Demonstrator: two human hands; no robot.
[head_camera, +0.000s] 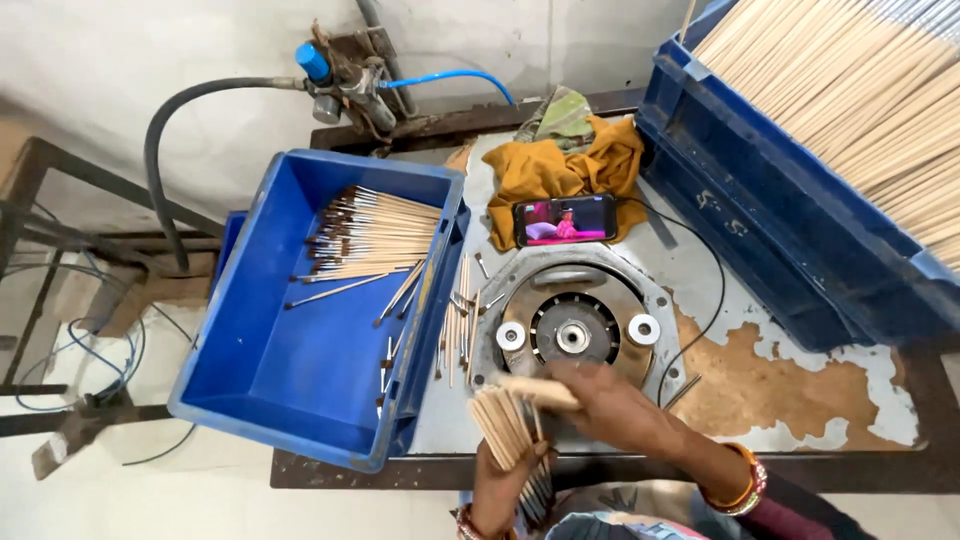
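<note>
- The left hand (497, 482) was closed around a fanned bundle of thin wooden sticks (508, 425), holding it upright just in front of the round metal machine plate (573, 330).
- The right hand (612, 405) reached across from the right, its fingers pinched on a few sticks (535, 390) at the top of the bundle, touching it, at the near edge of the machine plate.
- Loose sticks (458, 318) lay on the table just left of the plate.
- Left of those stood a blue crate (262, 380) holding dark-tipped sticks (372, 235).
- Beyond the plate lay a phone (565, 219) on an orange cloth (545, 165).
- To the plate's right, a large blue bin (770, 215) held many bare sticks (860, 80).
</note>
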